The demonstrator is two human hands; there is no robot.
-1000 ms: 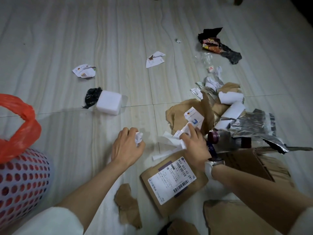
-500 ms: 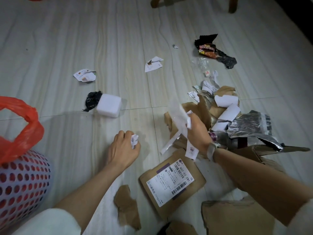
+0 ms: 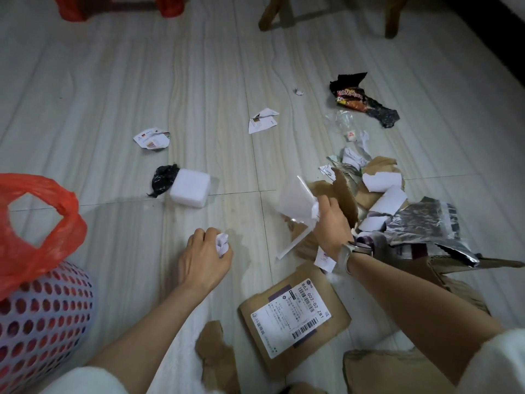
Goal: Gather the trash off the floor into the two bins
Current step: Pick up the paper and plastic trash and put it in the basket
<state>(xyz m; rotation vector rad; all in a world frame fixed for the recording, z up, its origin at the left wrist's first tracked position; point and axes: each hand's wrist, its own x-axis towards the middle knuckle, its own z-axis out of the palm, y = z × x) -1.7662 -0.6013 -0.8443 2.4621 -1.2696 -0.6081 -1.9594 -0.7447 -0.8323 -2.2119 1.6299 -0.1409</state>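
Note:
My left hand (image 3: 203, 258) hovers low over the floor tiles, its fingers curled round a small crumpled white paper (image 3: 221, 244). My right hand (image 3: 331, 223) grips a bunch of white paper sheets and strips (image 3: 295, 207) lifted above the pile of torn brown cardboard (image 3: 345, 194). A perforated pale bin lined with a red plastic bag (image 3: 37, 280) stands at the left edge. Only this one bin is clearly in view.
Loose on the floor lie a white foam block (image 3: 190, 191) beside a black bag (image 3: 163, 179), two paper scraps (image 3: 152, 139) (image 3: 262, 120), a black snack wrapper (image 3: 360, 100), silver foil bags (image 3: 426, 223) and a labelled cardboard mailer (image 3: 294, 312). Wooden furniture legs (image 3: 270, 15) stand at the back.
My right hand has lifted a bunch of white papers off the cardboard pile and raised it. My left hand has stayed put with its crumpled paper. The view has tilted up.

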